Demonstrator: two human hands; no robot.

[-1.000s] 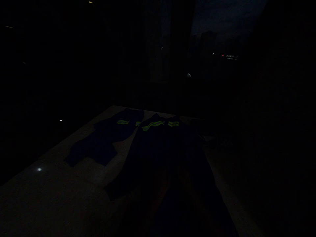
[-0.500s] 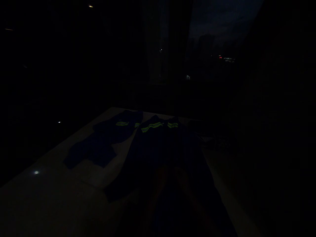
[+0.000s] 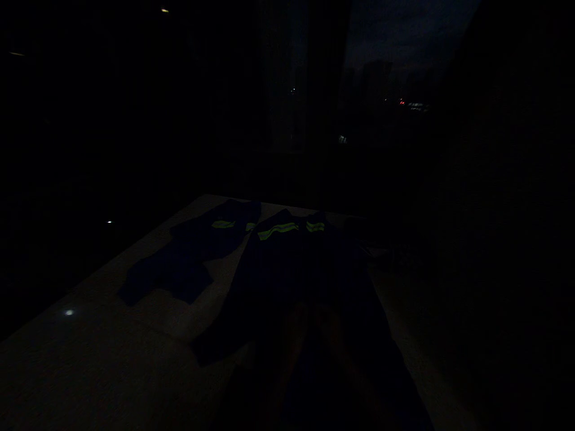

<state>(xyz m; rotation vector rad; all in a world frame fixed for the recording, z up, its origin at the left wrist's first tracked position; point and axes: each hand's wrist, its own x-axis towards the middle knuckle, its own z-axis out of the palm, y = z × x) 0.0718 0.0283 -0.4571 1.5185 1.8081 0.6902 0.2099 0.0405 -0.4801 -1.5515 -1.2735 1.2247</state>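
The view is very dark. A dark blue garment (image 3: 269, 269) with yellow-green reflective stripes lies spread on a pale table (image 3: 112, 353), one sleeve reaching to the lower left. Over its middle are my left hand (image 3: 296, 323) and, close to its right, my right hand (image 3: 327, 323). Both look like dim shapes at the garment's front; their fingers are too dark to make out, and so is anything between them. Left of this garment lies a second dark blue garment (image 3: 179, 263), also with yellow-green stripes.
Some dark items (image 3: 395, 257) lie at the table's back right, too dim to identify. Beyond the table is a window (image 3: 404, 54) with a dusky sky and small lights. A bright spot (image 3: 69, 312) shines on the table at the left.
My hands have shifted very slightly, the right one a little to the left, closer to the other. Both garments look the same.
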